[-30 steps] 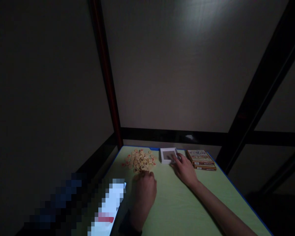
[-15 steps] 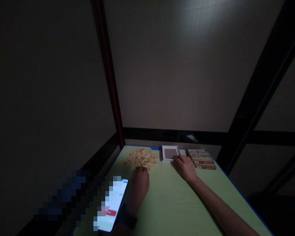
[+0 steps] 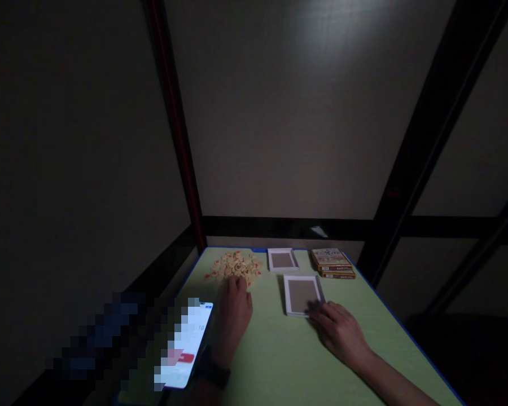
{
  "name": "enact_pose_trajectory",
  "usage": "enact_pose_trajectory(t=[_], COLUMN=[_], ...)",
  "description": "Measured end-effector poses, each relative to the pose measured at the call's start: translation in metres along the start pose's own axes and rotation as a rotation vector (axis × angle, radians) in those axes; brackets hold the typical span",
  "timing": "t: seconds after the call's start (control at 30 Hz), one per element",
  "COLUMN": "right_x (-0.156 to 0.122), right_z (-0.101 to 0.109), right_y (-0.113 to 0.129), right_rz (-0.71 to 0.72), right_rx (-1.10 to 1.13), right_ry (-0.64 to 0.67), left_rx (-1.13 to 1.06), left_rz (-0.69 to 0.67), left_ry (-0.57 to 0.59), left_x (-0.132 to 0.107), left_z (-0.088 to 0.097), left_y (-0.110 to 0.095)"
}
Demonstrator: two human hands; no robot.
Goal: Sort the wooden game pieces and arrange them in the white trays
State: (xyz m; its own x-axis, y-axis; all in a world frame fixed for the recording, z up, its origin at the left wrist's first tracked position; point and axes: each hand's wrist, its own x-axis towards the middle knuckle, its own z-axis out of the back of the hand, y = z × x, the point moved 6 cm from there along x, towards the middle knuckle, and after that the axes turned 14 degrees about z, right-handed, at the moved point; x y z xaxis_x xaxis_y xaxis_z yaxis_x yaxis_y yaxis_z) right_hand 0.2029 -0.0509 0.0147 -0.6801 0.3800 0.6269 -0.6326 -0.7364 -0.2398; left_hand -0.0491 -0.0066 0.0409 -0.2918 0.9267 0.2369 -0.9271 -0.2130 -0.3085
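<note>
A shallow white-rimmed box with a brownish-grey floor lies in the middle of the table. My right hand grips its near right corner, fingers bent over the rim. A second box like it sits farther back. At the back left is a loose heap of round wooden Chinese chess pieces, some with red marks. My left hand, a dark band at its wrist, reaches to the heap's near edge. Its fingers are bent and close together, and their tips are hard to see, so what they hold is unclear.
Printed boxes are stacked at the back right of the green table. A lit phone leans at the left, beside my left forearm. Walls close off the far and left sides.
My right hand has come nearer and to the right, bringing one white-rimmed box forward. Two such boxes now show where one was visible. My left hand stays by the heap.
</note>
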Motion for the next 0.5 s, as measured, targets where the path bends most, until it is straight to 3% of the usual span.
enact_pose_trajectory(t=[0.17,0.3,0.5], right_x=[-0.002,0.000,0.004], right_z=[0.002,0.001,0.006], right_y=[-0.011,-0.016,-0.009], right_rz=[-0.120,-0.164,-0.131], right_rx=[0.003,0.003,0.020], right_ry=[0.042,0.028,-0.027], left_rx=[0.075,0.149,0.107], left_rz=[-0.096,-0.135,-0.156], left_ry=[-0.051,0.037,0.047], left_x=[0.018,0.030,0.037], left_z=[0.009,-0.007,-0.023], left_y=[-0.003,-0.001,0.004])
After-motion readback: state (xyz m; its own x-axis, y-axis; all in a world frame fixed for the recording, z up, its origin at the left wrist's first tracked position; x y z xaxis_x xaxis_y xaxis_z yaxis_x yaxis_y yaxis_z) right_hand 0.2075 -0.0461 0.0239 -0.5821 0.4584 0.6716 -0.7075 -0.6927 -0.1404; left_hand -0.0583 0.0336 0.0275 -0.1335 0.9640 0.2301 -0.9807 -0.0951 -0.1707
